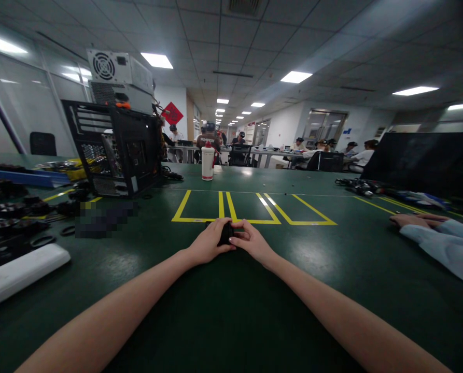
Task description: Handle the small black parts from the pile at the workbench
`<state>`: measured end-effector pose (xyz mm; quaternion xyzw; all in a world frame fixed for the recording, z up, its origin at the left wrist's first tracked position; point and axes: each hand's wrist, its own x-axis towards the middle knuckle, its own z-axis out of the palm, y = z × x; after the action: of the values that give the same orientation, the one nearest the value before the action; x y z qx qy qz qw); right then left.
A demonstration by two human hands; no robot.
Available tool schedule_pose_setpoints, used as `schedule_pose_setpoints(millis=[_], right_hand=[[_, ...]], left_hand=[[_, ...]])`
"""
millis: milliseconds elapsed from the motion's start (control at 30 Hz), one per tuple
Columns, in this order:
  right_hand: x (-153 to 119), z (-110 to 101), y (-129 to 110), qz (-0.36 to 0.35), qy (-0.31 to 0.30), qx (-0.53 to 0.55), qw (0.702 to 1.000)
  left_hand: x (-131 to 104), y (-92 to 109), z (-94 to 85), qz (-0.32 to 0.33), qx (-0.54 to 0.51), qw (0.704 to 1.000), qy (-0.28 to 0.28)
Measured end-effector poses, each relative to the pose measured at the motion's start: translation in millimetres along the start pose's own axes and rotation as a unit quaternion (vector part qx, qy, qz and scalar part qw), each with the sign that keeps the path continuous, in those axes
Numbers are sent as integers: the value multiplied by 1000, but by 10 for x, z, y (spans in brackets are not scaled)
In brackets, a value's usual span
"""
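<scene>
Between my two hands is a small black object (226, 234), mostly covered by fingers, so its kind cannot be made out. My left hand (210, 241) wraps around its left side, closed on it. From the right, my right hand (251, 242) pinches the same object with thumb and fingers. Both hands are low over the green table (231, 305), just in front of the yellow tape outlines (250, 221).
On the left stand an open black computer case (118, 145) with power supplies (118, 70) on top, black parts and a white bar (25, 272). A white bottle (207, 163) is ahead. At right are cables (358, 186), a dark monitor (425, 166) and another person's sleeve (441, 248).
</scene>
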<state>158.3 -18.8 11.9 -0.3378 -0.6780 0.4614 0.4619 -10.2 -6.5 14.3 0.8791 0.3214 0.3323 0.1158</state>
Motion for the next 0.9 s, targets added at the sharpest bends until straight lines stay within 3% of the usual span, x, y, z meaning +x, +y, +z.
schedule_pose_setpoints(millis=[200,333,567,800,900], right_hand=[[18,15,6,9,51,-32,998],[26,2,3,42,40,-37,998],[-14,32,7,9,12,6,1000],[15,43,21,-7,73,-52,996],[40,18,46,18,77,-46,996]], left_hand=[[4,13,-11,-3,-3,1000,-3],[-3,9,-14,1,-2,1000,-3],[-2,-12,8,11,8,1000,2],[3,-13,11,15,7,1000,6],[3,0,-2,9,8,1000,4]])
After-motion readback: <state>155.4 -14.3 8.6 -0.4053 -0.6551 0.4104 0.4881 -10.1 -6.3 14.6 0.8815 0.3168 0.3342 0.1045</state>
